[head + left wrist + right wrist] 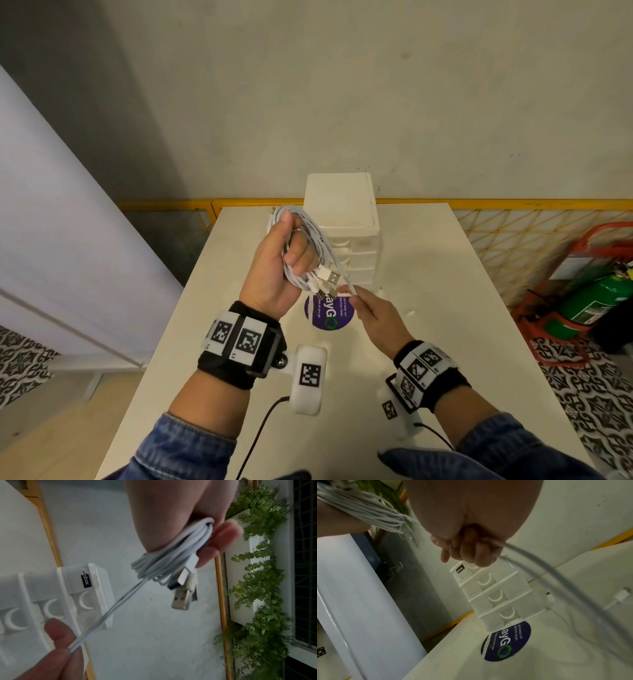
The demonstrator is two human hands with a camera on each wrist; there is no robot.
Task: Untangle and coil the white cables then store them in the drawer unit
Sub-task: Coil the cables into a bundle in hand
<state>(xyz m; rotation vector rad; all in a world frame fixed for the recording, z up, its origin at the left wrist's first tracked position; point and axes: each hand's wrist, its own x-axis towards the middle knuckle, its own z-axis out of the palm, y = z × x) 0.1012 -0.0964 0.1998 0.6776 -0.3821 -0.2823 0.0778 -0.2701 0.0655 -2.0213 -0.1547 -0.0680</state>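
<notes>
My left hand [291, 251] is raised over the table and grips a coil of white cables [317, 236]; several USB plugs [330, 279] hang from the bottom of the coil. In the left wrist view the coil [171, 555] lies across the palm under the curled fingers [223, 534]. Just below and to the right, my right hand [352, 297] pinches two loose strands [111, 612] that run out of the coil. These strands [539, 577] trail down to the table, where two cable ends [620, 597] lie. The white drawer unit [342, 212] stands behind the hands, drawers closed.
A round purple sticker [329, 313] sits on the white table [445, 325] in front of the drawer unit. A yellow mesh railing [513, 226] runs behind the table. To the right on the floor, a green cylinder [596, 301] stands in a red frame.
</notes>
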